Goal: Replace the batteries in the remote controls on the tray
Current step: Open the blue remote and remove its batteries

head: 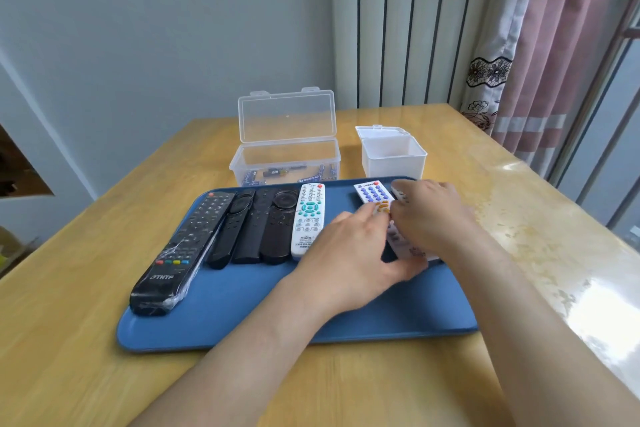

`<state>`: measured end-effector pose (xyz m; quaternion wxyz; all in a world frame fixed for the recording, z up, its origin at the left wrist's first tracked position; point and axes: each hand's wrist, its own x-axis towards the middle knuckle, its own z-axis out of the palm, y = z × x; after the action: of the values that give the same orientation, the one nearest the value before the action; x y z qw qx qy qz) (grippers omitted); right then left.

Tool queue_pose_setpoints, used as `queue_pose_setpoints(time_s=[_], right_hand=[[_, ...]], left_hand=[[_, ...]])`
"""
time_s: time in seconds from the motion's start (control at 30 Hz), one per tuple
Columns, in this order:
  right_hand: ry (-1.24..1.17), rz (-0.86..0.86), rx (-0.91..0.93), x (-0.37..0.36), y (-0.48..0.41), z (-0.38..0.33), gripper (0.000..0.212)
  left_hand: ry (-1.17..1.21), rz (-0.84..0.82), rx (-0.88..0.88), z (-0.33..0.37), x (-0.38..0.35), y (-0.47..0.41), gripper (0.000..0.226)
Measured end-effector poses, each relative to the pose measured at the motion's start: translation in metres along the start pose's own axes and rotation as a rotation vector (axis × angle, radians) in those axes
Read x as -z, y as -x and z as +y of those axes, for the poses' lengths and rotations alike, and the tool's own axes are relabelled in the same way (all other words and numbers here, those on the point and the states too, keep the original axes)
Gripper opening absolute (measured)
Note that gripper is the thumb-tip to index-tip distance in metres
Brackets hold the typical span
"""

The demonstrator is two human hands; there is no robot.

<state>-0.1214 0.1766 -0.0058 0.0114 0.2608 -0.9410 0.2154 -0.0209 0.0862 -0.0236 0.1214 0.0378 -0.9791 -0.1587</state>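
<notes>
- Room: pale grey wall across upper left of frame; ribbed panel upper centre; pink curtain (540, 55) and window frame at upper right.
- Counter (86, 288): light wood, glossy, glare patch at right edge; bare wood open along the lower left and the far right.
- Blue tray (249, 315) at centre, near edge well back from the counter's front edge; lower half of tray bare.
- Long black remote (187, 250) in plastic wrap at tray's left, then three smaller black remotes and a white remote with teal buttons (308, 218), side by side, touching.
- Clear box (285, 163), lid upright, just behind tray; batteries (277, 173) lie on its floor.
- White box (393, 156), lid open, to its right.
- White remote with blue and orange buttons (373, 196) at tray's right, partly covered by both hands.
- Left hand (349, 256): fingers curled around that remote's near end.
- Right hand (433, 215): fingers bent over it; actual grip cannot be told.
</notes>
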Motion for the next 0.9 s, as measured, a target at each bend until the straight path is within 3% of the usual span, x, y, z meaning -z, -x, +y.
queue_pose_setpoints(time_s=[0.1,0.23,0.27,0.33,0.4,0.5,0.6,0.67,0.73,0.83,0.9], right_hand=[[-0.034,-0.024,0.001,-0.004,-0.005,0.007,0.026],[-0.004,-0.02,-0.006,-0.006,-0.008,0.009,0.022],[-0.005,-0.027,0.025,-0.007,-0.009,0.009,0.017],[-0.046,0.01,0.153,-0.008,-0.007,0.007,0.029],[-0.169,0.054,0.306,-0.009,-0.002,-0.002,0.031],[-0.238,-0.02,0.4,-0.012,0.008,-0.012,0.03],[0.022,-0.137,0.446,-0.023,0.008,-0.011,0.023],[0.174,-0.165,0.441,-0.029,0.004,-0.009,0.02],[0.194,-0.15,0.408,-0.03,0.002,-0.009,0.023],[0.227,-0.075,0.408,-0.031,0.005,-0.01,0.027],[0.212,-0.011,0.467,-0.034,0.007,-0.013,0.028]], left_hand=[[0.013,-0.044,0.013,0.001,0.003,-0.011,0.039],[0.157,-0.133,0.04,-0.001,0.014,-0.014,0.026],[0.191,-0.147,0.037,-0.001,0.015,-0.012,0.027],[0.22,-0.139,0.019,-0.004,0.018,-0.006,0.026],[0.16,-0.013,0.05,-0.011,0.024,-0.002,0.027],[-0.056,0.236,0.248,-0.026,0.041,0.003,0.025],[-0.353,0.072,0.393,-0.036,0.038,0.007,0.045],[-0.393,-0.062,0.435,-0.032,0.031,0.007,0.058],[-0.443,-0.051,0.406,-0.026,0.026,0.005,0.05],[-0.471,0.056,0.351,-0.016,0.029,0.005,0.017],[-0.44,0.088,0.366,-0.016,0.03,0.007,0.015]])
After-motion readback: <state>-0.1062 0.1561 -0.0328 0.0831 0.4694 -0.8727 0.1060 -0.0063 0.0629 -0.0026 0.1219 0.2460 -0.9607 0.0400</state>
